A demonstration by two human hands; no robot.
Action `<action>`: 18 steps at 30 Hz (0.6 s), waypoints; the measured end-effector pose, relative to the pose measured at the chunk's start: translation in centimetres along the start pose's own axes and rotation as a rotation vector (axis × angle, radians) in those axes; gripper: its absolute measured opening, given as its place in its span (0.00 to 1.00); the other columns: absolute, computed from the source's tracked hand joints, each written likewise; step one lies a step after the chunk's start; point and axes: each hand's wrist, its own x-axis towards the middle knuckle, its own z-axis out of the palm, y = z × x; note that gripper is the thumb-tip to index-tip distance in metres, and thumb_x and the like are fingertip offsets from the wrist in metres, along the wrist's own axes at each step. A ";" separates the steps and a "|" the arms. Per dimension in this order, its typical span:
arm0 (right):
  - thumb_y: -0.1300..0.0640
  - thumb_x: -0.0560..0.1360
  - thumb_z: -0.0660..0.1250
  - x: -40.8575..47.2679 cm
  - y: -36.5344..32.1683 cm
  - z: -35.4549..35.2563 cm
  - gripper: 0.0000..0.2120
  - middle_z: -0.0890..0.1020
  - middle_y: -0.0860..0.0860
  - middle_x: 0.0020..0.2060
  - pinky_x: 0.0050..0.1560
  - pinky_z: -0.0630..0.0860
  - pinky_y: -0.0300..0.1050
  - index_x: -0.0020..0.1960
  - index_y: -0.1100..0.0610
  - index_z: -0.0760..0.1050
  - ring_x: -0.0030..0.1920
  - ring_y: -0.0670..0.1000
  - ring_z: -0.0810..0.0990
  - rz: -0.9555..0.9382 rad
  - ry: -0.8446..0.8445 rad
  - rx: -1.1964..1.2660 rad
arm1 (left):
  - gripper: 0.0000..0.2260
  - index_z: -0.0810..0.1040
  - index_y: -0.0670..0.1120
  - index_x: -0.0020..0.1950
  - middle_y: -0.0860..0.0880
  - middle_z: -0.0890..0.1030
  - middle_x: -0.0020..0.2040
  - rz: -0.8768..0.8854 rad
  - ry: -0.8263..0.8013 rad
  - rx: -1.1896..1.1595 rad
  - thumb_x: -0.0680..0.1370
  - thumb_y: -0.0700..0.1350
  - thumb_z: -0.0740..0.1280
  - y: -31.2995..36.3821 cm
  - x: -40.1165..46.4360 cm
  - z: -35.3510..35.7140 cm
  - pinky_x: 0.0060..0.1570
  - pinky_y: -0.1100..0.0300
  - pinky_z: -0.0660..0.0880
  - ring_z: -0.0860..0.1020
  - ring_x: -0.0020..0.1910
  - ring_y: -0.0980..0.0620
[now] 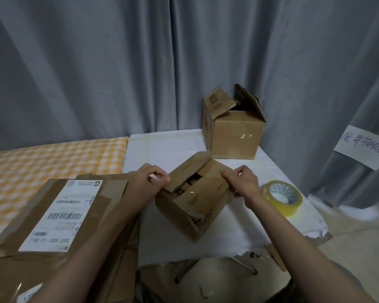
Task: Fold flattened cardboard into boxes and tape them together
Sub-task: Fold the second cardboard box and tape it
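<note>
The left grip pinches one top flap and the right grip pinches the opposite flap of the small box on the white bench. Just right of this box lies the tape roll; behind it stands a taller box; left of it lies flattened cardboard.

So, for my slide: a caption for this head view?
Both hands, left and right, pinch a small box's flaps shut; tape roll waits beside.

Matt, scuffed cardboard box; glossy yellowish plastic tape roll; white cloth over the worktop; grey fabric curtain behind.
</note>
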 end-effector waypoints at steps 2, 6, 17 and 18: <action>0.45 0.71 0.73 0.1 -0.6 0.7 0.24 0.77 0.57 0.57 0.50 0.82 0.59 0.58 0.58 0.70 0.49 0.58 0.81 0.001 0.025 -0.021 | 0.10 0.81 0.51 0.56 0.54 0.78 0.55 -0.003 -0.052 0.095 0.75 0.47 0.73 0.6 -0.6 0.4 0.49 0.59 0.75 0.75 0.45 0.56; 0.50 0.70 0.75 -0.3 -1.9 1.9 0.33 0.71 0.56 0.64 0.61 0.76 0.61 0.69 0.59 0.64 0.60 0.62 0.76 -0.019 0.069 -0.041 | 0.24 0.68 0.50 0.75 0.48 0.74 0.68 -0.094 -0.068 0.273 0.80 0.53 0.66 1.2 -1.8 2.0 0.63 0.55 0.69 0.74 0.62 0.49; 0.54 0.84 0.58 -3.7 0.6 3.7 0.26 0.64 0.52 0.75 0.74 0.63 0.52 0.80 0.52 0.56 0.74 0.54 0.65 -0.231 -0.196 -0.001 | 0.26 0.46 0.46 0.81 0.49 0.45 0.81 -0.095 -0.062 0.144 0.85 0.47 0.52 1.6 -4.6 6.7 0.73 0.65 0.52 0.49 0.79 0.55; 0.52 0.84 0.57 -3.5 0.4 3.6 0.27 0.63 0.51 0.77 0.75 0.61 0.51 0.81 0.52 0.54 0.76 0.54 0.63 -0.218 -0.223 0.011 | 0.25 0.46 0.45 0.81 0.49 0.43 0.81 -0.036 -0.065 0.195 0.85 0.47 0.51 1.5 -4.8 6.8 0.76 0.61 0.52 0.46 0.79 0.55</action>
